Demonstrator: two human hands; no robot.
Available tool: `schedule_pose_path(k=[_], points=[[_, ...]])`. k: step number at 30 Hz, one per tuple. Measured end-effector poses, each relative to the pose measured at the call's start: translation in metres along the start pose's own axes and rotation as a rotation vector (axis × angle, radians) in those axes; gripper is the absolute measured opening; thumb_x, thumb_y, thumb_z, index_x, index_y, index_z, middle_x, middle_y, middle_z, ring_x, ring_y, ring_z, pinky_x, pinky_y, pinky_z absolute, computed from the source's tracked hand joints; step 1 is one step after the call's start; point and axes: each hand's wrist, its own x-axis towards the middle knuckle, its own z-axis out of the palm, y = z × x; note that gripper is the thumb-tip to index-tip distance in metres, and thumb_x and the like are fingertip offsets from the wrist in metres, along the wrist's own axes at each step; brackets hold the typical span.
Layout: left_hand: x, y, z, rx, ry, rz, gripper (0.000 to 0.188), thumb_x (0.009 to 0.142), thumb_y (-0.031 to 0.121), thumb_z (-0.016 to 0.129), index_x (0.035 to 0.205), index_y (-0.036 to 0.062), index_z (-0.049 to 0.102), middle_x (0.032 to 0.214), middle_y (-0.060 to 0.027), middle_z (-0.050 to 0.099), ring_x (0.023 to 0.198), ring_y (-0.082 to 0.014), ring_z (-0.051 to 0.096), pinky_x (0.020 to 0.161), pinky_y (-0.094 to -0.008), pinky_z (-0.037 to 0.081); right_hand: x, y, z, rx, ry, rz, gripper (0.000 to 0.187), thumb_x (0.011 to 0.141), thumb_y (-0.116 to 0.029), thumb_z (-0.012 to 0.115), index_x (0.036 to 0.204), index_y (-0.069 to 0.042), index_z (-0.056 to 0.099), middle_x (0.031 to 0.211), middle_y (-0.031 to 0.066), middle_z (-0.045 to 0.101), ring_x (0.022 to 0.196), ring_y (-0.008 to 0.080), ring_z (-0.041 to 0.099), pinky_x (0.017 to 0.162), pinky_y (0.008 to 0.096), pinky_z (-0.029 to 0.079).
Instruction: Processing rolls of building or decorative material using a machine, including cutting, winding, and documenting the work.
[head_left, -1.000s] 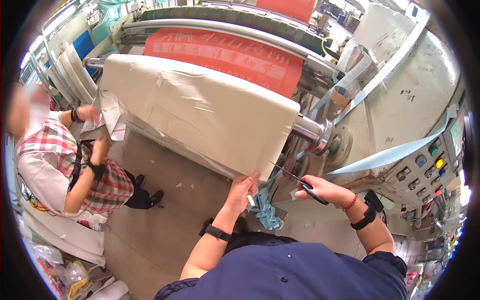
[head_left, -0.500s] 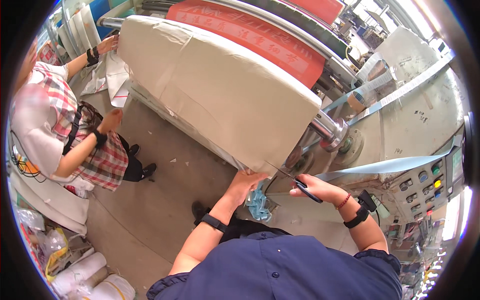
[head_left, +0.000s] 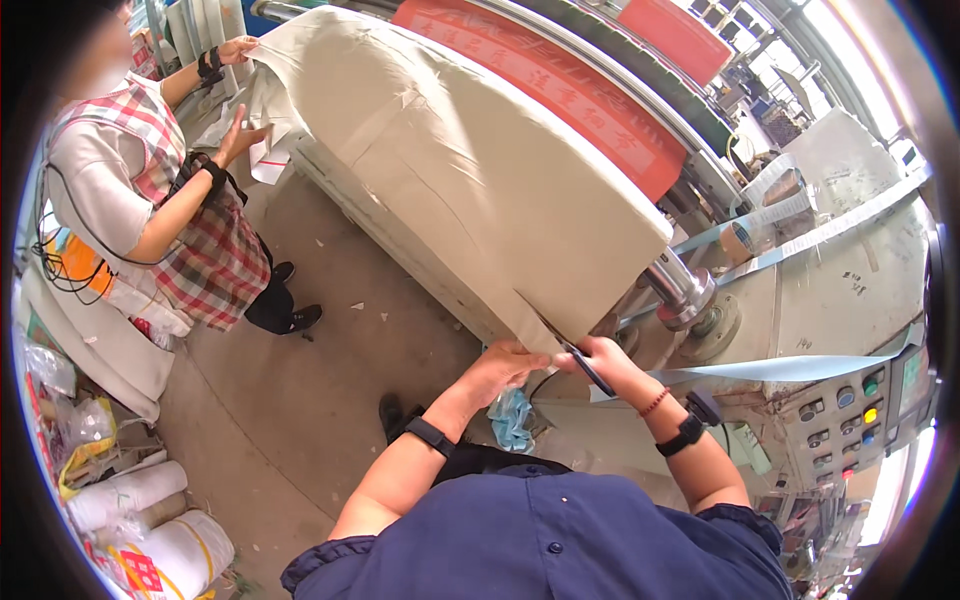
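Note:
A large roll of cream-coloured sheet material [head_left: 480,210] on a metal shaft [head_left: 683,292] lies across the view in front of me. My left hand [head_left: 503,370] grips the sheet's lower edge near its right end. Black-handled scissors [head_left: 592,370] are in my right hand [head_left: 612,368], close beside the left. Their blades reach up over the sheet, and a slit shows where they meet it. I cannot tell whether the material is paper or cloth. At the far left end, a co-worker's hand [head_left: 238,49] holds the sheet's corner.
A co-worker in a checked apron [head_left: 205,270] stands at the left. A red printed sheet [head_left: 560,100] runs behind the roll. On the right are a machine panel with buttons [head_left: 846,398] and a pale blue strip [head_left: 780,370]. Wrapped rolls [head_left: 180,555] lie at lower left.
My right hand has moved left with the scissors, and the blades now lie further into the sheet. The co-worker has lifted the far corner and raised the other hand. The view has shifted.

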Motion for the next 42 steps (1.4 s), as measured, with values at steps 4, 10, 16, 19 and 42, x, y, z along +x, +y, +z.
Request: schedule_pose_path(k=[4,10,16,19,42], points=[[-0.011,-0.003,-0.019,0.213,0.028,-0.013,0.014,0.090,0.019,0.078,0.085,0.0071,0.071,0.059,0.0074,0.046,0.050,-0.0044,0.034,0.048,-0.0269,0.022,0.044,-0.045,0.009,0.101,0.028,-0.176,0.072,0.084,-0.064,0.073,0.096,0.007,0.070,0.079,0.0114,0.067,0.075,0.0202,0.061,0.072,0.0364,0.050],[-0.040,-0.002,-0.033,0.369,0.099,-0.089,0.037,0.088,0.029,0.080,0.062,0.0121,0.061,0.053,0.0070,0.040,0.050,-0.0054,0.032,0.048,-0.0290,0.021,0.138,-0.106,0.025,0.169,0.005,-0.175,0.070,0.083,-0.068,0.073,0.086,0.001,0.067,0.075,0.0036,0.058,0.073,0.0131,0.054,0.065,0.0303,0.044],[-0.058,-0.033,-0.077,0.472,0.218,-0.029,0.041,0.086,0.038,0.081,0.071,0.0025,0.070,0.060,0.0021,0.049,0.058,-0.0103,0.044,0.054,-0.0316,0.034,0.232,-0.192,0.034,0.284,-0.089,-0.228,0.068,0.084,-0.065,0.074,0.099,0.001,0.069,0.085,0.0024,0.061,0.076,0.0125,0.054,0.071,0.0284,0.044],[-0.075,-0.039,-0.107,0.620,0.242,-0.111,0.039,0.087,0.038,0.080,0.083,-0.0003,0.075,0.066,-0.0047,0.061,0.065,-0.0160,0.056,0.062,-0.0349,0.043,0.275,-0.232,0.046,0.320,-0.131,-0.172,0.068,0.084,-0.065,0.074,0.101,0.000,0.070,0.089,0.0026,0.061,0.078,0.0126,0.053,0.074,0.0291,0.044],[-0.192,-0.111,-0.278,1.260,0.449,-0.373,0.027,0.102,0.019,0.057,0.117,0.0007,0.070,0.105,-0.0111,0.074,0.094,-0.0282,0.068,0.087,-0.0370,0.054,0.569,-0.477,0.069,0.300,0.017,-0.301,0.065,0.077,-0.070,0.078,0.089,-0.006,0.070,0.081,0.0046,0.063,0.070,0.0143,0.055,0.067,0.0290,0.044]])
